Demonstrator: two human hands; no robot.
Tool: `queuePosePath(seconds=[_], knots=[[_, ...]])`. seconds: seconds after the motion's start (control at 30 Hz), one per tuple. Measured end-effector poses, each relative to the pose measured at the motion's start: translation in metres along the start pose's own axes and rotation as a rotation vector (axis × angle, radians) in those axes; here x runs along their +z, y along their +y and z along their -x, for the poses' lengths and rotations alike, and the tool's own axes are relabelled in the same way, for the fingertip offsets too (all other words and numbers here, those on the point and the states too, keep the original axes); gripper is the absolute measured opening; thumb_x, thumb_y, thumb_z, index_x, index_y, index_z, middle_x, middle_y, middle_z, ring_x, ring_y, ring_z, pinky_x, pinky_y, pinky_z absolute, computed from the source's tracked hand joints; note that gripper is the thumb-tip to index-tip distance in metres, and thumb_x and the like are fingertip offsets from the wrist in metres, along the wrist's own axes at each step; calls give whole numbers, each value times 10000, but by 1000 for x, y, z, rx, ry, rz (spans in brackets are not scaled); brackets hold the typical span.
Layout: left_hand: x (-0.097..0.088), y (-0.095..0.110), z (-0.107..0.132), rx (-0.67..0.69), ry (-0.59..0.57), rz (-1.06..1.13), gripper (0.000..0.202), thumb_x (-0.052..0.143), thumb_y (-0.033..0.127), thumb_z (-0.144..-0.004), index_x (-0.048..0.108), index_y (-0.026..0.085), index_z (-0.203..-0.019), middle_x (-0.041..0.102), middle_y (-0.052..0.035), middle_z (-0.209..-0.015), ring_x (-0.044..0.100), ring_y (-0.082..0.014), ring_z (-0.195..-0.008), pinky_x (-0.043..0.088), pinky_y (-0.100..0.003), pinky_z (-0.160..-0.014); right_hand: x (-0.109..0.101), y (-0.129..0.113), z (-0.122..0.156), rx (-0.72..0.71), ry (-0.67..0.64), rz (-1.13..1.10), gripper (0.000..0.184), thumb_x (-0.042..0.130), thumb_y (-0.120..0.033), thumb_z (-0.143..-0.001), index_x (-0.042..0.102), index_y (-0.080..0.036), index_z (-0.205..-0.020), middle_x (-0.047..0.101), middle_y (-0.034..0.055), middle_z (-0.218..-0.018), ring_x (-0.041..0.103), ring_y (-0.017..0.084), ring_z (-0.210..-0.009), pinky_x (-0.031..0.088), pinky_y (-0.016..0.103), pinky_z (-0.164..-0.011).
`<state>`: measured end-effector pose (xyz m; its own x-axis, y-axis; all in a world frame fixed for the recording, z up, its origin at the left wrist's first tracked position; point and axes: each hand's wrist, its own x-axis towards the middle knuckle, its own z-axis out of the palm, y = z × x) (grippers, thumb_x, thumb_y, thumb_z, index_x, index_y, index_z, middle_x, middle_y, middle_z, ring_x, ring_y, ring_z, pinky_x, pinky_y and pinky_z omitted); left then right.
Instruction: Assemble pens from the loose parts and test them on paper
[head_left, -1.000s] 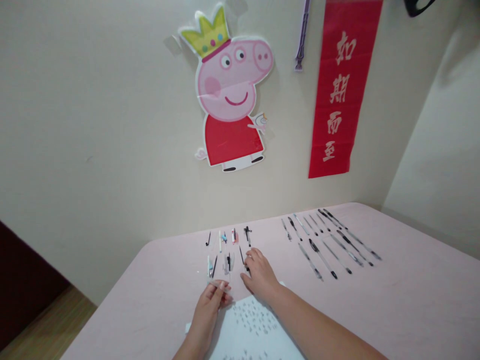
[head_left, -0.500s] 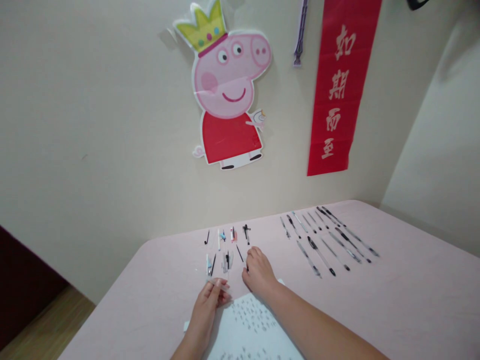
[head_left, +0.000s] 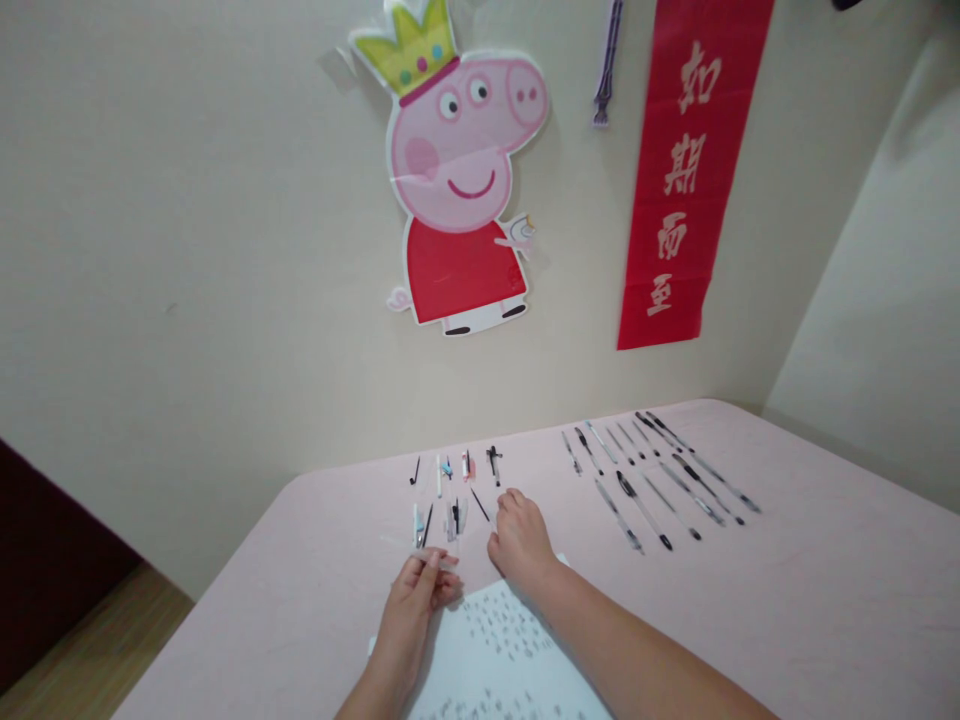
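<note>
My left hand (head_left: 417,596) pinches a clear pen barrel (head_left: 435,560) just above the top left corner of a white sheet of handwriting (head_left: 501,660). My right hand (head_left: 520,537) rests knuckles-up on the pink table (head_left: 787,600), fingers curled over a thin black refill (head_left: 480,505) beside it. In front of both hands lie small pen parts (head_left: 454,490) in two short rows: caps, clips, tips and barrels.
Several whole black and clear pens (head_left: 660,475) lie in rows at the table's far right. A cartoon pig cut-out (head_left: 457,170) and a red banner (head_left: 686,170) hang on the wall behind. The table's left edge drops to a wooden floor (head_left: 67,660).
My right hand has shifted slightly up the table toward the pen parts. The left hand keeps the clear barrel in the same spot. The view has tilted a little.
</note>
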<state>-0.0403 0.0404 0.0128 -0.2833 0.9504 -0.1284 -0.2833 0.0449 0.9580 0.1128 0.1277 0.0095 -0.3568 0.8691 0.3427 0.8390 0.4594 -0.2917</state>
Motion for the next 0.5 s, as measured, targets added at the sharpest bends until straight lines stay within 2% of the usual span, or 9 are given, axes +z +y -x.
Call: queuePosePath(seconds=[0.17, 0.37, 0.5], knots=[[-1, 2, 1, -16, -16, 32, 370, 771, 426, -634, 624, 158, -843, 676, -21, -769, 606, -118, -622, 494, -258, -649, -1, -3, 1, 18, 0, 29, 204, 570, -124, -691, 697, -98, -849, 622, 168, -983, 456, 284, -1049, 351, 368, -899], [0, 4, 3, -24, 8, -6, 371, 778, 432, -613, 642, 147, -807, 689, -42, -755, 613, -123, -611, 502, -251, -627, 0, -1, 0, 35, -7, 5, 186, 558, -98, -685, 686, -100, -820, 625, 157, -928, 479, 276, -999, 364, 365, -881], [-3, 3, -2, -12, 80, -12, 353, 780, 430, -603, 650, 142, -761, 694, -42, -733, 614, -120, -593, 499, -232, -584, 1, 3, 0, -14, 74, -152, 154, 538, -54, -653, 652, -138, -711, 627, 125, -945, 491, 242, -986, 375, 336, -901]])
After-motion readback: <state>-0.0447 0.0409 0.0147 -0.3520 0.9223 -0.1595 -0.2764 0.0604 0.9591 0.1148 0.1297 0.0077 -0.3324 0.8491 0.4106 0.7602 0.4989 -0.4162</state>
